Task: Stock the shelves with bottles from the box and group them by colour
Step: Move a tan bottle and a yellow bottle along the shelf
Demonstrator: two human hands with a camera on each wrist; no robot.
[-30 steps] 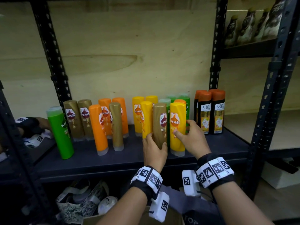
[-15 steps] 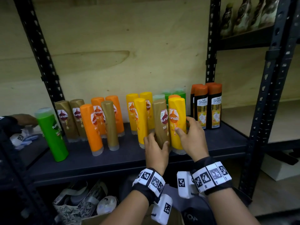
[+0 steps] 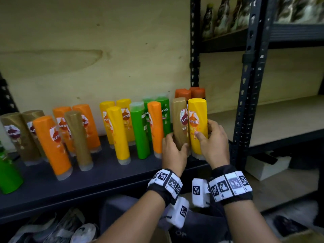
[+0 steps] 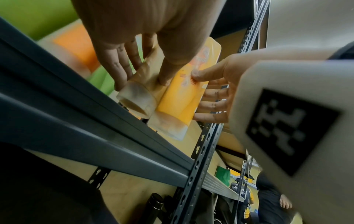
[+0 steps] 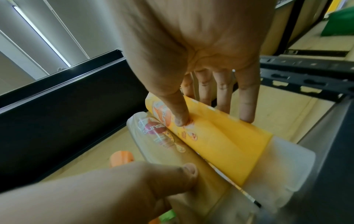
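Bottles line the shelf (image 3: pixel 105 174) in loose colour clusters. The left hand (image 3: pixel 172 153) clamps the gold bottle (image 3: pixel 179 121), the right hand (image 3: pixel 213 144) the yellow bottle (image 3: pixel 197 123); both have slid right along the front edge, so regrouping is under way.

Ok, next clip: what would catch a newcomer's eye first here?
Two hands at the right end of the dark shelf: the left hand grips a gold bottle and the right hand a yellow bottle, pressed side by side. To their left stands a bright row of orange, gold, yellow and green bottles, the colours not fully sorted, with one orange bottle among the green ones.
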